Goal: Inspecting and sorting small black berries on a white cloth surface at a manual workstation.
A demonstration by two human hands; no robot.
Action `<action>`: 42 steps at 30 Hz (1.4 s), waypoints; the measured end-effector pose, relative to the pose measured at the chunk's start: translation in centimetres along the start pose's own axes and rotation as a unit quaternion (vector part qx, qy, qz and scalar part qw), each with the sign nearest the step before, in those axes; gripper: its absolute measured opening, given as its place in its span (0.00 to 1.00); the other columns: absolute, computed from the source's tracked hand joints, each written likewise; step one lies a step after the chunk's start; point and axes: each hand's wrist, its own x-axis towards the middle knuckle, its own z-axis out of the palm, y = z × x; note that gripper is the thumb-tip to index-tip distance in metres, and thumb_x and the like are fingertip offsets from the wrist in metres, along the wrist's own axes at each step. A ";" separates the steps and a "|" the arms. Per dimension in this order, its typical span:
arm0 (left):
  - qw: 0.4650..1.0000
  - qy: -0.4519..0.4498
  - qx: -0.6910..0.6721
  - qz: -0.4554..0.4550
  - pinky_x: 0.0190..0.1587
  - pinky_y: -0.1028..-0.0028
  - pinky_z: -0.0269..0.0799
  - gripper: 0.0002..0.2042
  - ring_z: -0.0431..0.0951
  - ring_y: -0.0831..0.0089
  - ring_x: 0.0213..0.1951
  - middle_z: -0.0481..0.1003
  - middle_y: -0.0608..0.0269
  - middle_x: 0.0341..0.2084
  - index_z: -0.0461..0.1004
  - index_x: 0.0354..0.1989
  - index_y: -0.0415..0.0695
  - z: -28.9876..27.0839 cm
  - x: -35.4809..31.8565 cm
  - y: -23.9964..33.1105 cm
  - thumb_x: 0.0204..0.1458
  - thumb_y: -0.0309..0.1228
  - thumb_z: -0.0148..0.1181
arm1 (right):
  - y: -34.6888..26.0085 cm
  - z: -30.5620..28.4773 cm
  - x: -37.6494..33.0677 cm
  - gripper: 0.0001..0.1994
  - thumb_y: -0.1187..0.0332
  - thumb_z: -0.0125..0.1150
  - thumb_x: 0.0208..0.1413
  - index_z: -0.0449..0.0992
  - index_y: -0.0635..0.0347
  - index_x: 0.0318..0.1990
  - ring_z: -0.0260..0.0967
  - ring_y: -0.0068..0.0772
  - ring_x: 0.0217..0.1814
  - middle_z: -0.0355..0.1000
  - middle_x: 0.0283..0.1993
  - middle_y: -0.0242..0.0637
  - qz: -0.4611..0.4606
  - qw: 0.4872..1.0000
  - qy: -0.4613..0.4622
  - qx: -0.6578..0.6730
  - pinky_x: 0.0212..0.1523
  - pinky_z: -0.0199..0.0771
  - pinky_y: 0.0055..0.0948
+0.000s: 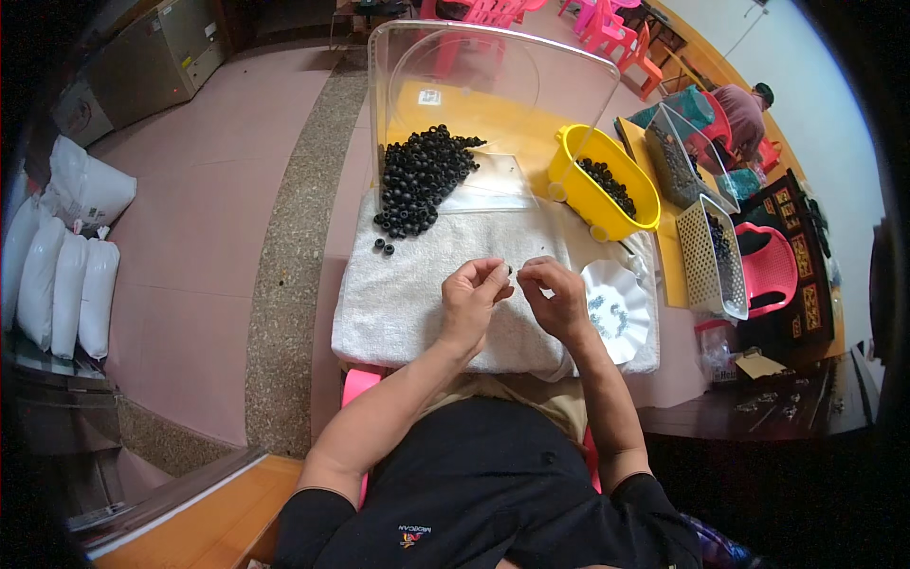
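Note:
Above the white towel, my left hand pinches a small black part at its fingertips, mostly hidden by the fingers. My right hand is close beside it, thumb and fingers pinched together; whatever they hold is too small to make out. Ahead of my left hand lies a heap of round black parts with holes, and two loose black parts sit at its near edge. A white fluted plate with small dark bits on it stands to the right of my right hand.
Behind the heap a clear plastic bin rises. A yellow wheeled tub of black parts stands at right, with a white perforated basket and a clear box beyond. White sacks line the left; another person sits far right.

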 end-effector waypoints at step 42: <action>0.992 -0.050 -0.067 -0.095 0.41 0.74 0.79 0.06 0.78 0.73 0.34 0.76 0.59 0.34 0.73 0.39 0.36 -0.2 -0.1 0.6 0.54 0.21 0.58 | 0.1 -0.9 -1.1 0.07 0.80 0.63 0.52 0.77 0.68 0.39 0.72 0.22 0.37 0.74 0.36 0.33 0.269 0.934 -0.064 0.228 0.38 0.73 0.19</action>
